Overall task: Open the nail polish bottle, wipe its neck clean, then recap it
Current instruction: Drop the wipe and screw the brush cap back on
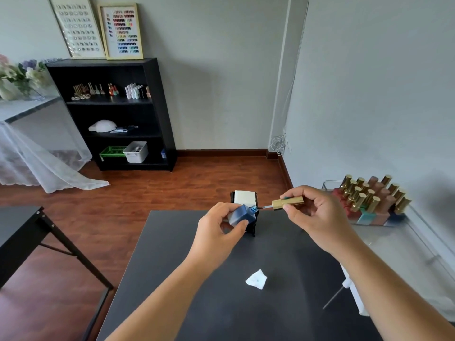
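Observation:
My left hand (pixel 216 230) grips a square blue nail polish bottle (pixel 241 215), tilted so its threaded neck points right. My right hand (pixel 312 212) pinches the gold cap (pixel 286 203) sideways, level with the neck. The cap's thin brush stem reaches left, and its tip sits at the bottle's mouth. A crumpled white wipe (pixel 256 279) with a small dark spot lies on the black table (pixel 172 279), below both hands.
Behind the bottle stands a black holder with white pads (pixel 244 196). A clear tray of gold-capped polish bottles (pixel 371 200) sits on a glass surface at the right. A second black table (pixel 22 227) is at the left, a black shelf unit (pixel 115 114) against the far wall.

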`<state>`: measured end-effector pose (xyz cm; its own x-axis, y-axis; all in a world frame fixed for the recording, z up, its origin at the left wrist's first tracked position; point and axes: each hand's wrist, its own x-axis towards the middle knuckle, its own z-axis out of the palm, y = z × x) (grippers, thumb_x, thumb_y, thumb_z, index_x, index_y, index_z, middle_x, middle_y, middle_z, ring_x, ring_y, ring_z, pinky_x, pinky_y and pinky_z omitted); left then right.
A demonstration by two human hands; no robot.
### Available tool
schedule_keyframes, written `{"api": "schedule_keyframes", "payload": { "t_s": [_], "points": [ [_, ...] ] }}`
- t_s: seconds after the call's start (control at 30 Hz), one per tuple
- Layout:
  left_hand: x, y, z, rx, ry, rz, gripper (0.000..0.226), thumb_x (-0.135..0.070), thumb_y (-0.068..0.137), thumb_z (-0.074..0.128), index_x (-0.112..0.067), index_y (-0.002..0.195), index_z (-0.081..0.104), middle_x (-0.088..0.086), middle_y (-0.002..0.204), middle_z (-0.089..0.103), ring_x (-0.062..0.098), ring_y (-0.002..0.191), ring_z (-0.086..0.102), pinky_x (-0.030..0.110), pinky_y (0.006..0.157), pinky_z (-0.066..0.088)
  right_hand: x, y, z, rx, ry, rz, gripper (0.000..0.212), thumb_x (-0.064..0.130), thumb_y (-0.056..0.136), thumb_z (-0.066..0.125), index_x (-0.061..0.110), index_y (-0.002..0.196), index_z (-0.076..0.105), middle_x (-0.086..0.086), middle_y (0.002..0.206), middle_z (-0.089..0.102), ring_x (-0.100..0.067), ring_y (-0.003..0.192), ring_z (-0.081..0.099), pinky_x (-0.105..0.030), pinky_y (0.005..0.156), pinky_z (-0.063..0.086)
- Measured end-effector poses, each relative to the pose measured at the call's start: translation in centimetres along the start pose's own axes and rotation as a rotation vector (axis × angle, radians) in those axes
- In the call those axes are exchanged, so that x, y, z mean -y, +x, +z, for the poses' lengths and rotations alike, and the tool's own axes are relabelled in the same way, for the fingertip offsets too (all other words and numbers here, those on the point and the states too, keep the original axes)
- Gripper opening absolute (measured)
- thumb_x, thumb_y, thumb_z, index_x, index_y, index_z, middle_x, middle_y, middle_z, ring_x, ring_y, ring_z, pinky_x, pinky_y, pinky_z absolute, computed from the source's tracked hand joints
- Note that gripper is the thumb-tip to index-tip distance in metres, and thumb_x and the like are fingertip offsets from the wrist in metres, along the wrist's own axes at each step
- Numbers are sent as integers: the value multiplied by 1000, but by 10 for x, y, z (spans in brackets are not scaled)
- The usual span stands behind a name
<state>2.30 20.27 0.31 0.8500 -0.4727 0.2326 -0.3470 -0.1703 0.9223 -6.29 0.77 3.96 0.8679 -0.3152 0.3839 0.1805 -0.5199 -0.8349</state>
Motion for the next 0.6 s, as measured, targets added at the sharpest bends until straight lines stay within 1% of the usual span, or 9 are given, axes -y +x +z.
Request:
{"api": "schedule_keyframes", "payload": {
  "t_s": [0.1,0.13,0.2,0.3,0.43,0.53,0.6],
  "points": [
    [0,1,1,0,33,42,24,-13,82,68,-32,97,67,-12,90,66,7,84,62,14,74,49,0,1,-1,8,-29,-7,18,14,78,69,31,85,70,15,84,69,-14,64,59,-25,58,50],
    [0,1,2,1,38,50,24,-13,82,69,-31,97,67,-13,89,66,8,84,62,15,74,49,0,1,-1,11,-36,-11,18,14,78,69,31,85,69,17,84,69,-11,63,58,-19,56,48],
    [0,2,3,6,44,62,23,-14,82,69,-31,97,68,-13,89,65,7,83,61,15,74,49,1,2,-3,21,-45,-12,19,12,78,69,30,85,69,19,82,68,-9,61,57,-15,56,45],
    [-1,2,4,8,67,94,23,-12,81,69,-30,97,68,-12,89,64,7,81,60,15,72,49,3,3,-4,48,-51,-17,21,7,78,69,28,86,69,17,80,67,-14,63,57,-16,57,45],
    [-3,4,5,22,88,120,24,-11,81,70,-29,97,68,-9,90,65,8,81,59,14,71,48,8,5,-5,109,-127,-54,25,4,77,70,27,88,69,13,79,65,-13,64,55,-13,58,44],
    [-4,5,5,42,106,138,25,-12,81,70,-29,98,68,-8,92,66,10,83,60,16,73,49,10,7,-6,169,-203,-85,25,3,78,69,24,92,70,10,84,65,-12,72,58,-15,62,46],
    [-5,5,5,52,115,153,25,-10,81,69,-28,99,69,-9,92,66,12,84,60,18,74,49,11,8,-5,194,-255,-91,25,5,79,70,26,93,70,11,88,66,-12,76,60,-18,66,48]
  ]
}}
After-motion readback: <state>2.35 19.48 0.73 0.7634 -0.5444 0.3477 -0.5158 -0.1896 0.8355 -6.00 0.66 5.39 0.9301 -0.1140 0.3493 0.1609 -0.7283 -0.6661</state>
